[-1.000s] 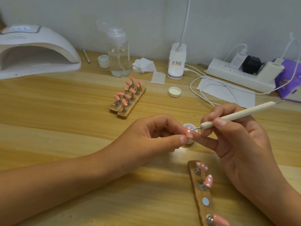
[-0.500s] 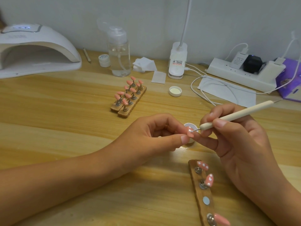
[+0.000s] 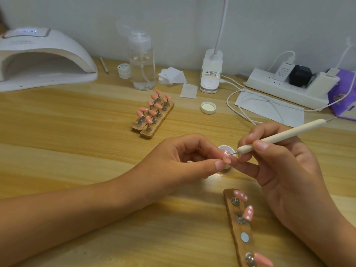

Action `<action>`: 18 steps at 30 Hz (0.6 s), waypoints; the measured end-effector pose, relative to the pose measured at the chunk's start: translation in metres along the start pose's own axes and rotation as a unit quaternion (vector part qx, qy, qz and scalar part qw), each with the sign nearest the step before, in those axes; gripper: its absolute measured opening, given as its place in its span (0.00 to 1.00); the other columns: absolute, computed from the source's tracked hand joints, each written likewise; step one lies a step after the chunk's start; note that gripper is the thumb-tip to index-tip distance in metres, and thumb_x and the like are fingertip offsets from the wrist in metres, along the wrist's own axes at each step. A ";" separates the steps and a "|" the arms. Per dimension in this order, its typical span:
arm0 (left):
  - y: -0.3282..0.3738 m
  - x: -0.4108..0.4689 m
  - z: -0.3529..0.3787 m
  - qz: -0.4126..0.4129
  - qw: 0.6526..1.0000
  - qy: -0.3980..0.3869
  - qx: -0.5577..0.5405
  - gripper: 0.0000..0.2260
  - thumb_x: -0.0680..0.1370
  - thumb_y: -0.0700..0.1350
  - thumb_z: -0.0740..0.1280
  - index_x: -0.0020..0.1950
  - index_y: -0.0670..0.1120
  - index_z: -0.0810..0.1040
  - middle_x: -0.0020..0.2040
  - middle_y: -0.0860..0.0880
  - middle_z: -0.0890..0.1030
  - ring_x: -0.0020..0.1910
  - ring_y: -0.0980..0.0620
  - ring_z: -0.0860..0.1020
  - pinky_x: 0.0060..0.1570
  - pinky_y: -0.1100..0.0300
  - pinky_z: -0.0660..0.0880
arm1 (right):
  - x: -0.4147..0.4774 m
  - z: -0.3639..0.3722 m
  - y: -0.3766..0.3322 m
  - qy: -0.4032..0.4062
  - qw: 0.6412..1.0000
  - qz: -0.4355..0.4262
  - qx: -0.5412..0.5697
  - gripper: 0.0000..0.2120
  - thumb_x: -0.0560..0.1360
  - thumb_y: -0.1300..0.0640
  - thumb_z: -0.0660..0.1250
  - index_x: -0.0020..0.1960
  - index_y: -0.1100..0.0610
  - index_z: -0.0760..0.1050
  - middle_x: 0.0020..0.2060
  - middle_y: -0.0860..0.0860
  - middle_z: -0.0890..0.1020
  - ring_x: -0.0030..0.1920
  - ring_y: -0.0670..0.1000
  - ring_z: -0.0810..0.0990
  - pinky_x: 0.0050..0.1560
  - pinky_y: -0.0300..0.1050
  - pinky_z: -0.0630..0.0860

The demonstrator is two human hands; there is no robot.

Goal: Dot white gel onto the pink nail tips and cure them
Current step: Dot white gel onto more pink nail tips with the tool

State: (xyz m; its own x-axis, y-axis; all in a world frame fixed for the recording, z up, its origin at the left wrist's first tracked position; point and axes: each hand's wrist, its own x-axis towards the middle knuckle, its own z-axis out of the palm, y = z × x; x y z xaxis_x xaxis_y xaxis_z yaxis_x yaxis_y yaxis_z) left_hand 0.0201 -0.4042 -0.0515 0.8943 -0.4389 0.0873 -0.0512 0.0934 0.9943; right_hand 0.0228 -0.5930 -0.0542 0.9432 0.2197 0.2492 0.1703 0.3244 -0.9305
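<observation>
Pink and glossy, a nail tip (image 3: 226, 156) sits pinched in the left hand (image 3: 185, 158) over a small round gel pot (image 3: 229, 148) as the right hand (image 3: 279, 170) grips a slim cream dotting tool (image 3: 279, 137), its metal point touching the tip. Dotted tips (image 3: 240, 195) stand on a wooden strip (image 3: 236, 228) nearby.

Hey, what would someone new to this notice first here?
The left hand pinches a pink nail tip at centre while the right hand touches a white dotting tool to it. At lower right, a wooden strip carries two white-dotted tips; a rack of plain pink tips stands behind.
</observation>
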 end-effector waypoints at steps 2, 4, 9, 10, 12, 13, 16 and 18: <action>-0.001 0.000 -0.001 0.000 1.000 -0.001 0.006 0.05 0.72 0.41 0.72 0.43 0.51 0.83 0.41 0.55 0.84 0.41 0.61 0.79 0.43 0.69 0.74 | 0.000 -0.001 0.000 -0.001 1.000 0.003 0.005 0.02 0.68 0.56 0.67 0.39 0.53 0.79 0.35 0.50 0.79 0.36 0.45 0.81 0.42 0.45 0.81; -0.001 0.000 -0.002 -0.002 1.000 -0.002 0.013 0.05 0.72 0.42 0.72 0.43 0.52 0.83 0.43 0.53 0.84 0.43 0.60 0.80 0.44 0.68 0.74 | 0.002 -0.003 -0.001 0.000 1.000 0.003 0.007 0.02 0.68 0.57 0.67 0.39 0.53 0.79 0.35 0.51 0.78 0.36 0.46 0.80 0.44 0.48 0.81; -0.002 0.000 -0.002 -0.008 1.000 0.007 0.012 0.05 0.72 0.41 0.72 0.43 0.51 0.83 0.42 0.55 0.84 0.42 0.61 0.79 0.43 0.69 0.74 | 0.006 -0.015 -0.006 0.059 0.977 -0.071 -0.191 0.04 0.72 0.58 0.67 0.42 0.50 0.77 0.37 0.46 0.80 0.40 0.46 0.80 0.49 0.41 0.78; -0.001 0.000 -0.002 -0.010 1.000 0.009 0.011 0.04 0.72 0.41 0.73 0.44 0.50 0.83 0.42 0.55 0.84 0.42 0.61 0.79 0.43 0.70 0.74 | 0.007 -0.016 -0.005 0.056 0.963 -0.082 -0.252 0.03 0.73 0.58 0.66 0.44 0.50 0.76 0.37 0.46 0.80 0.40 0.47 0.79 0.44 0.37 0.77; -0.001 0.000 -0.002 -0.011 1.000 0.011 0.001 0.03 0.72 0.41 0.72 0.45 0.48 0.82 0.41 0.56 0.83 0.40 0.62 0.79 0.42 0.70 0.74 | 0.008 -0.018 -0.001 0.043 0.936 -0.093 -0.336 0.03 0.74 0.57 0.66 0.46 0.50 0.75 0.40 0.47 0.79 0.41 0.50 0.77 0.40 0.33 0.74; 0.000 0.000 -0.002 -0.011 1.000 0.015 -0.006 0.03 0.72 0.42 0.71 0.45 0.48 0.82 0.40 0.57 0.83 0.39 0.63 0.79 0.41 0.70 0.74 | 0.008 -0.017 0.001 0.036 0.929 -0.098 -0.354 0.02 0.74 0.56 0.66 0.46 0.50 0.75 0.41 0.48 0.79 0.41 0.51 0.76 0.40 0.33 0.73; -0.001 0.001 -0.003 -0.016 0.999 0.031 -0.028 0.03 0.72 0.44 0.71 0.43 0.51 0.83 0.40 0.56 0.82 0.39 0.61 0.79 0.41 0.69 0.75 | 0.008 -0.018 0.005 0.012 0.909 -0.118 -0.399 0.02 0.76 0.52 0.66 0.46 0.50 0.74 0.42 0.47 0.78 0.40 0.48 0.75 0.42 0.31 0.71; -0.002 0.002 -0.004 -0.020 0.999 0.035 -0.035 0.04 0.73 0.44 0.72 0.44 0.54 0.83 0.41 0.55 0.82 0.40 0.60 0.79 0.43 0.67 0.76 | 0.008 -0.019 0.006 -0.002 0.893 -0.126 -0.431 0.04 0.77 0.49 0.66 0.47 0.48 0.74 0.42 0.44 0.77 0.40 0.45 0.74 0.42 0.29 0.70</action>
State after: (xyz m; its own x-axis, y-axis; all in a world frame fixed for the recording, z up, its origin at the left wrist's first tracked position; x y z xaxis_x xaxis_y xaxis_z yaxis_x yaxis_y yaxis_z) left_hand 0.0235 -0.4014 -0.0540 0.9241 -0.3799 0.0412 0.0136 0.1405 0.9900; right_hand 0.0370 -0.6065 -0.0629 0.8426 0.2445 0.4799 0.5361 -0.4651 -0.7044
